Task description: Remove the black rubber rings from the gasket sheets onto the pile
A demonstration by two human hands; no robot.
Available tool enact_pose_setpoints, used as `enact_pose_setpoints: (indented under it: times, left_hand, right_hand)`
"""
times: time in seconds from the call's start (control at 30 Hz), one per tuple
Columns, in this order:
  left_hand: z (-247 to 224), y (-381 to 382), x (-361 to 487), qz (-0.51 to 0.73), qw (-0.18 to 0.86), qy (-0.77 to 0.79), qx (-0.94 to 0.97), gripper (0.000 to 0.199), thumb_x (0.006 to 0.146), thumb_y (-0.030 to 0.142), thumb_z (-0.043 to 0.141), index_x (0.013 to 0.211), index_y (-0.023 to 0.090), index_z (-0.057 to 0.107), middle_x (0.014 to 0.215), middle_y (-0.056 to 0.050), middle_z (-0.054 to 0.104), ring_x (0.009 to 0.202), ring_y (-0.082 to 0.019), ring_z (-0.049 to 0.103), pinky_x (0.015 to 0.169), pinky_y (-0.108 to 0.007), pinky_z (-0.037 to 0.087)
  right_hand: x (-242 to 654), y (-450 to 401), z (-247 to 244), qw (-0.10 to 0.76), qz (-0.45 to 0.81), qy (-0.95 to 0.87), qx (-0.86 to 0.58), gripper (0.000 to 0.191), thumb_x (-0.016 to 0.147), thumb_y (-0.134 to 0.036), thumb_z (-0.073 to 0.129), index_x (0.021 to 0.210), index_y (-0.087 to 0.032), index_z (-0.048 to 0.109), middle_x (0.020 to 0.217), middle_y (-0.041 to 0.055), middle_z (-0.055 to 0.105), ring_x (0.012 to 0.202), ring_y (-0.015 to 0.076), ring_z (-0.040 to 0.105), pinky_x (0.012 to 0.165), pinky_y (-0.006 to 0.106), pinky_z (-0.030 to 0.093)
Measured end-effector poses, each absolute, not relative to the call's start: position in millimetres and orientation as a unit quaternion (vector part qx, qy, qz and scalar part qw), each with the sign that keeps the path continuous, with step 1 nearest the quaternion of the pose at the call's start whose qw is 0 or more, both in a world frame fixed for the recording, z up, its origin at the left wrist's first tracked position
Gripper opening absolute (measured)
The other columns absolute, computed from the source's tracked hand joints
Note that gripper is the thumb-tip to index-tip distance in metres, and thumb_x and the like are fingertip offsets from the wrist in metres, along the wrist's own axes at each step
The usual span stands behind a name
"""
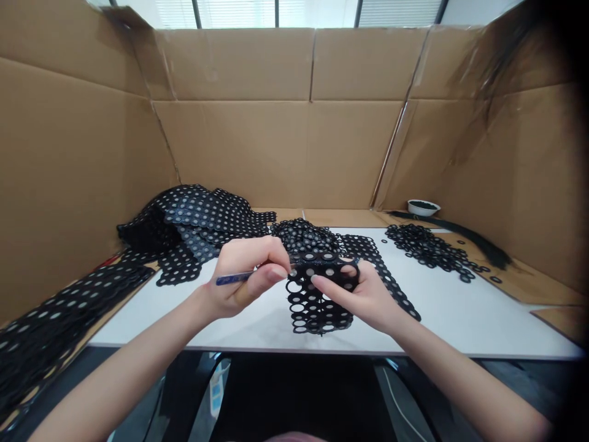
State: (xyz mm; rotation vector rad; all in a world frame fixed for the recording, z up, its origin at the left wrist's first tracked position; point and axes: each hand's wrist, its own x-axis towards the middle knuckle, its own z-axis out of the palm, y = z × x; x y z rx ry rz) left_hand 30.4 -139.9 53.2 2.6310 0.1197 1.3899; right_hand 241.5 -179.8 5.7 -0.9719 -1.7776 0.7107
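My left hand (252, 276) pinches a thin blue-handled tool (234, 279) like a crochet hook, its tip hidden by my fingers and the mesh. My right hand (365, 293) is closed on a piece of black ring mesh (317, 316), with the thumb on its front. The mesh is made of joined black rings and hangs down over the white table. My left fingertips meet its upper left edge. Behind it lie a heap of black rings (304, 233) and a flat strip of ring mesh (389, 283).
A large pile of ring mesh (202, 212) stands at the back left, with more folded mesh (50, 313) along the left side. Loose rings (427, 248), a bundle of black cord (478, 239) and a white bowl (422, 210) lie right. Cardboard walls (234, 147) enclose the white table (464, 319).
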Motion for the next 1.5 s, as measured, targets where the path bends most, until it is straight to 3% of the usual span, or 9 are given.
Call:
enact_pose_setpoints:
  times: [0.1,0.3,0.43,0.6,1.1,1.2,1.3,1.4,1.5]
  left_hand:
    - [55,-140,32,0.451,0.067,0.022,0.890,0.037,0.097,0.035,0.040,0.073,0.011,0.054,0.066,-0.003,0.056,0.062,-0.006,0.052,0.056,-0.017,0.040]
    - [54,-143,35,0.421,-0.002,0.008,0.907,0.040,0.096,0.040,0.039,0.072,0.011,0.052,0.064,-0.004,0.057,0.062,-0.008,0.052,0.059,-0.020,0.040]
    - [49,-139,37,0.391,-0.108,-0.026,0.914,0.034,0.094,0.037,0.044,0.072,0.011,0.049,0.062,-0.004,0.054,0.056,-0.009,0.042,0.054,-0.023,0.032]
    - [40,-133,38,0.363,-0.213,-0.047,0.906,0.036,0.093,0.036,0.049,0.066,0.014,0.040,0.056,0.000,0.043,0.055,-0.010,0.033,0.053,-0.026,0.023]
    - [28,-131,41,0.380,-0.204,-0.012,0.902,0.039,0.095,0.032,0.044,0.063,0.014,0.032,0.055,0.001,0.037,0.053,-0.009,0.032,0.052,-0.025,0.022]
    - [31,-132,35,0.373,-0.163,0.003,0.913,0.038,0.095,0.030,0.044,0.062,0.013,0.038,0.054,0.001,0.040,0.052,-0.008,0.036,0.050,-0.025,0.024]
    - [36,-135,25,0.403,-0.006,0.039,0.914,0.035,0.098,0.026,0.038,0.069,0.011,0.051,0.059,-0.001,0.050,0.055,-0.007,0.047,0.051,-0.020,0.033]
    - [41,-139,21,0.521,0.158,0.057,0.837,0.037,0.098,0.027,0.035,0.072,0.011,0.055,0.065,-0.003,0.054,0.057,-0.005,0.052,0.051,-0.016,0.039]
    - [43,-145,26,0.560,0.176,0.059,0.807,0.037,0.098,0.030,0.037,0.072,0.011,0.055,0.065,-0.003,0.054,0.058,-0.005,0.053,0.050,-0.014,0.039]
  right_hand:
    - [241,-181,6,0.464,0.304,-0.732,-0.395,0.022,0.086,-0.036,0.061,0.083,-0.014,0.065,0.075,0.0038,0.066,0.067,0.0157,0.059,0.058,0.025,0.046]
    - [241,-181,8,0.442,0.285,-0.768,-0.366,0.021,0.088,-0.032,0.058,0.076,-0.015,0.057,0.067,-0.0009,0.056,0.062,0.0106,0.050,0.056,0.022,0.039]
    - [242,-178,12,0.414,0.184,-0.803,-0.388,0.038,0.088,-0.033,0.058,0.061,-0.016,0.039,0.055,-0.0048,0.037,0.053,0.0070,0.032,0.049,0.023,0.025]
    - [240,-175,20,0.382,0.088,-0.864,-0.316,0.029,0.089,-0.020,0.055,0.064,-0.016,0.039,0.059,-0.0041,0.042,0.055,0.0071,0.034,0.054,0.022,0.027]
    - [238,-171,20,0.335,0.102,-0.890,-0.291,0.029,0.089,-0.021,0.053,0.064,-0.016,0.041,0.059,-0.0025,0.044,0.055,0.0089,0.039,0.054,0.023,0.030]
    - [239,-169,21,0.341,0.111,-0.888,-0.288,0.030,0.089,-0.023,0.052,0.062,-0.017,0.040,0.057,-0.0034,0.042,0.054,0.0085,0.036,0.053,0.024,0.029]
    - [241,-166,21,0.337,0.144,-0.875,-0.315,0.035,0.090,-0.029,0.053,0.060,-0.017,0.039,0.058,-0.0031,0.042,0.055,0.0085,0.036,0.054,0.024,0.029]
    - [243,-164,19,0.334,0.174,-0.859,-0.348,0.042,0.089,-0.036,0.055,0.057,-0.017,0.035,0.057,-0.0034,0.038,0.056,0.0085,0.034,0.054,0.025,0.027]
    - [242,-164,20,0.336,0.187,-0.857,-0.343,0.043,0.088,-0.036,0.056,0.056,-0.017,0.035,0.056,-0.0040,0.035,0.055,0.0081,0.031,0.052,0.025,0.025]
